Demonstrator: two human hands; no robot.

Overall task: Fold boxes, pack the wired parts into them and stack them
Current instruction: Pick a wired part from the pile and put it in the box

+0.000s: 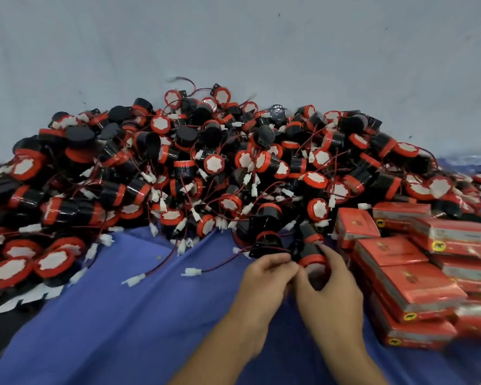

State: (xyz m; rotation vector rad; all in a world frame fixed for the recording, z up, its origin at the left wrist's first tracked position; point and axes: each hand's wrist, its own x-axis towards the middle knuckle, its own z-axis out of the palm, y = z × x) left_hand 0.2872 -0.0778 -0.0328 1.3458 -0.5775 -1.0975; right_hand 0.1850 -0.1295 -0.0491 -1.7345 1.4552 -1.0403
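A big heap of black wired parts with red rims, white caps and thin red-black wires lies across the blue cloth. At its near edge my right hand grips one such part by its red-rimmed end. My left hand pinches the black bracket and wire right beside it; both hands touch each other. A wire with a white plug trails left from them. Red flat boxes are stacked to the right of my hands.
The blue cloth covers the surface in front of me. More red-rimmed parts and a white cut-out sheet lie at the left. A pale grey wall rises behind the heap.
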